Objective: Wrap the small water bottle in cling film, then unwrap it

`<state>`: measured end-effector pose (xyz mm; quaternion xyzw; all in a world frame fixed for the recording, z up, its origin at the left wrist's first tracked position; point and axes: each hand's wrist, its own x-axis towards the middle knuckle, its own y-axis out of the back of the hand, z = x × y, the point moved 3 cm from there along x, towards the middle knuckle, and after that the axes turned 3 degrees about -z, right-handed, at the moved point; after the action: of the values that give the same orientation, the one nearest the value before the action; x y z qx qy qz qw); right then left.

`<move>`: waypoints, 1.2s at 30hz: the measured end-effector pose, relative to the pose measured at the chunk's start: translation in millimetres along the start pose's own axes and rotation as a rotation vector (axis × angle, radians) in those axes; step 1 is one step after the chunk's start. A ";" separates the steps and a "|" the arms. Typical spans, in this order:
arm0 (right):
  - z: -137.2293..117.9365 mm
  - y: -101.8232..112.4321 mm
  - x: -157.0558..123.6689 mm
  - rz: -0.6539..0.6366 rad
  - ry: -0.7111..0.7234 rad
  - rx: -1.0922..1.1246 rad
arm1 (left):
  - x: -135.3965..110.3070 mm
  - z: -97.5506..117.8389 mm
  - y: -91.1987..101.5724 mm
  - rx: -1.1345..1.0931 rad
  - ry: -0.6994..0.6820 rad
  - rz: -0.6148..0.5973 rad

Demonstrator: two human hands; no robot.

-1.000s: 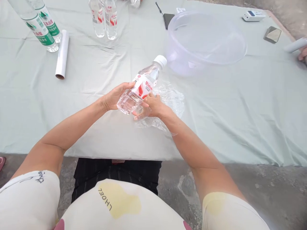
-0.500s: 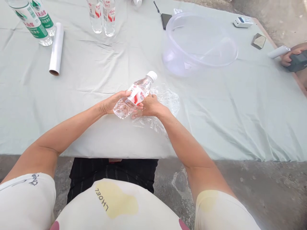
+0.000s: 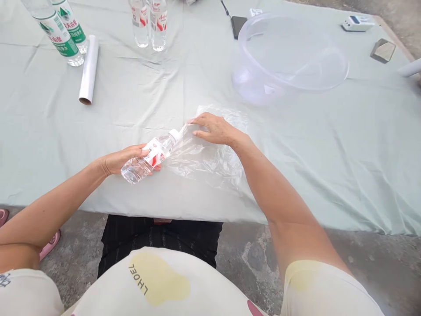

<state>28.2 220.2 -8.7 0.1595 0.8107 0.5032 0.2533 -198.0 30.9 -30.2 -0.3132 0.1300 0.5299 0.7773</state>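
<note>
My left hand point(image 3: 134, 158) is wrapped round a clear water bottle point(image 3: 149, 156) with a red and white label. The bottle lies tilted in the hand, its white cap pointing up and to the right. A crumpled sheet of thin clear plastic film point(image 3: 210, 158) spreads on the table to the right of the bottle, one edge reaching close to the cap. Over the film, my right hand point(image 3: 212, 127) has its fingers pointing left and gathers the film's raised edge at the fingertips. Whether the film touches the bottle, I cannot tell.
A large clear plastic basin point(image 3: 289, 85) stands at the back right. A roll of plastic wrap point(image 3: 89, 72), green-labelled bottles point(image 3: 61, 41) and two red-labelled bottles point(image 3: 158, 26) are at the back left. Near the right edge sit a grey block point(image 3: 383, 50) and a white device point(image 3: 358, 23).
My left hand has moved left and nearer with the bottle, lowering it. My right hand has come away from beside the bottle, up and right, drawing film with it. The view has shifted slightly.
</note>
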 end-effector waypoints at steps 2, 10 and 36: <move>2.4 2.5 13.0 0.026 -0.052 -0.007 | -3.7 -2.7 -4.3 -0.015 0.019 -0.009; -17.3 -12.2 43.1 0.183 -0.193 -0.148 | -20.7 -1.8 -10.3 0.036 0.067 0.022; -27.8 -59.8 73.2 0.372 -0.408 0.064 | 21.9 98.3 -44.9 -0.142 -0.488 0.268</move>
<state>-48.0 210.9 -70.4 0.4114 0.7153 0.4727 0.3094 -161.3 97.7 49.5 -0.2102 -0.0583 0.6953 0.6848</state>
